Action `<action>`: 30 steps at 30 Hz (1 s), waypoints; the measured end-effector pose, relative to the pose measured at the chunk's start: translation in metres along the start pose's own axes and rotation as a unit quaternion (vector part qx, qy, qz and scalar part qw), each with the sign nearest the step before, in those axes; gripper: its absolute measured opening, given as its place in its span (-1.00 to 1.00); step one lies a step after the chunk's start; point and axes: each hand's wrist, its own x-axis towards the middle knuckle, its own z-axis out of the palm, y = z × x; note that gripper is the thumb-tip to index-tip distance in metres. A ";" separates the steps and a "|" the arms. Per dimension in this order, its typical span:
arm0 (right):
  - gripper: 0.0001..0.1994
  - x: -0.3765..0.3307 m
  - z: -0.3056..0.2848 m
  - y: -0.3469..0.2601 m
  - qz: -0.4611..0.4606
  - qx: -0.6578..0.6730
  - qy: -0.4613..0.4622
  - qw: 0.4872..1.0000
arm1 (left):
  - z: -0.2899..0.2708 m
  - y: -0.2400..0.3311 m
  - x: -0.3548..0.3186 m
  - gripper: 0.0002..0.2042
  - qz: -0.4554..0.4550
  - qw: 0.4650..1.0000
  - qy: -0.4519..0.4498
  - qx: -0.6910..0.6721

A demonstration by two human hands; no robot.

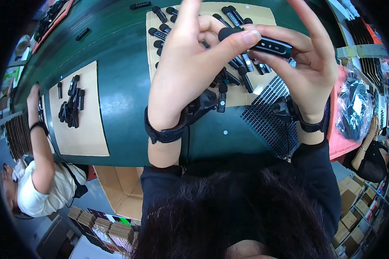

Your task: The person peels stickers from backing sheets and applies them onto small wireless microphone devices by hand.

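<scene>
Both my hands hold a small black clip-on microphone (272, 46) with a round foam tip, raised over the table. My left hand (179, 69) pinches it near the foam end, the thumb lying on top. My right hand (311, 69) grips the other end between thumb and fingers. Small symbols show on its upper face. Beneath my hands, several similar microphones lie scattered on a cardboard sheet (263, 13); my hands hide part of them. One loose microphone (222, 97) sits at that sheet's near edge. By my right wrist lies a sheet with rows of small black pieces (263, 116).
On the green table (129, 86), a second cardboard sheet (80, 144) at left bears a pile of microphones (73, 105). A pink tray (335, 144) with a clear plastic bag (354, 105) stands right. Other people sit left and right. An open cardboard box (121, 185) stands below the table edge.
</scene>
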 end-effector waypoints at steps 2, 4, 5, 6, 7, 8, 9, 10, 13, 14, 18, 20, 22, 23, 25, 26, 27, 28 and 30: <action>-0.50 0.001 0.003 0.006 -0.011 -0.015 -0.005 1.000 | -0.009 -0.024 0.016 -0.40 0.019 0.996 -0.035 -0.082; -0.52 0.002 0.005 0.011 -0.020 -0.019 -0.019 0.999 | -0.025 -0.052 0.048 -0.40 0.368 0.896 -0.230 -0.099; -0.56 0.010 -0.006 0.020 -0.066 -0.019 -0.063 0.996 | -0.020 -0.043 0.053 -0.39 0.518 0.785 -0.323 -0.106; -0.60 0.019 -0.017 0.028 -0.112 -0.020 -0.108 0.988 | -0.018 -0.039 0.046 -0.39 0.518 0.784 -0.325 -0.107; -0.64 0.024 -0.026 0.034 -0.158 -0.021 -0.153 0.975 | -0.016 -0.034 0.029 -0.42 0.384 0.893 -0.224 -0.076; -0.64 0.027 -0.034 0.035 -0.158 -0.021 -0.150 0.976 | -0.009 -0.016 0.008 -0.44 0.234 0.964 -0.116 -0.042; -0.67 0.030 -0.041 0.036 -0.143 -0.029 -0.166 0.975 | -0.005 -0.008 0.000 -0.47 0.075 0.997 -0.004 -0.005; -0.70 0.031 -0.044 0.037 -0.129 -0.036 -0.188 0.973 | -0.006 -0.008 -0.001 -0.47 0.076 0.997 -0.002 -0.004; -0.73 0.031 -0.039 0.043 -0.160 -0.074 -0.189 0.966 | -0.009 -0.008 -0.002 -0.50 0.095 0.992 0.036 0.069; -0.73 0.030 -0.035 0.047 -0.204 -0.104 -0.168 0.959 | -0.010 -0.009 -0.002 -0.51 0.101 0.989 0.049 0.093; -0.79 0.034 -0.033 0.045 -0.221 -0.125 -0.165 0.953 | -0.013 -0.011 0.002 -0.55 0.124 0.969 0.097 0.189; -0.80 0.040 -0.036 0.046 -0.208 -0.124 -0.173 0.955 | -0.013 -0.012 0.004 -0.57 0.136 0.955 0.119 0.233; -0.80 0.064 -0.039 0.055 -0.136 -0.084 -0.208 0.965 | -0.016 -0.012 0.005 -0.60 0.148 0.938 0.144 0.279; -0.79 0.080 -0.041 0.060 -0.099 -0.067 -0.221 0.968 | -0.015 -0.013 0.008 -0.61 0.156 0.929 0.153 0.300; -0.77 0.116 -0.036 0.077 -0.045 0.017 -0.205 0.978 | -0.016 -0.013 0.011 -0.63 0.172 0.906 0.177 0.343; -0.85 0.139 -0.034 0.095 -0.050 0.003 -0.176 0.983 | -0.020 -0.016 0.013 -0.63 0.175 0.905 0.180 0.343; -0.90 0.162 -0.036 0.114 -0.055 -0.012 -0.143 0.988 | -0.027 -0.023 0.017 -0.65 0.218 0.897 0.179 0.341; -0.89 0.181 -0.036 0.127 -0.021 -0.057 -0.126 0.990 | -0.034 -0.030 0.020 -0.67 0.261 0.886 0.181 0.339; -0.88 0.204 -0.033 0.147 0.009 -0.102 -0.113 0.988 | -0.041 -0.032 0.020 -0.70 0.305 0.871 0.188 0.336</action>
